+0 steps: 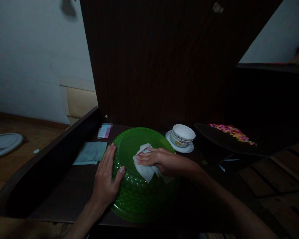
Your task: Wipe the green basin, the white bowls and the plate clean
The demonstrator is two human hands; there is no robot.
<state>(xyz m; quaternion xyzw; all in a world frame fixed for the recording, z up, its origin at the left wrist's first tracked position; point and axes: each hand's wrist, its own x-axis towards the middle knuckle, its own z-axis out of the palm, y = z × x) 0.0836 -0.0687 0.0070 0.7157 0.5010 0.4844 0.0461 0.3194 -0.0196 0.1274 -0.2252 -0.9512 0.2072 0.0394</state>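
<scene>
A green plastic basin with a dimpled, shiny wall rests upside down on dark wood, its flat bottom facing up and a little tilted toward me. My left hand lies against the basin's left side, fingers stretched and thumb apart. On the basin's bottom, my right hand presses a white tissue or thin cloth under its fingers; part of the sheet spreads out around them. Past the basin's right side stand stacked white bowls on a white saucer.
A folded pale-green cloth lies left of the basin, with a small blurred packet behind it. A raised wooden edge borders the left; a dark panel stands behind. Colourful small pieces lie at right.
</scene>
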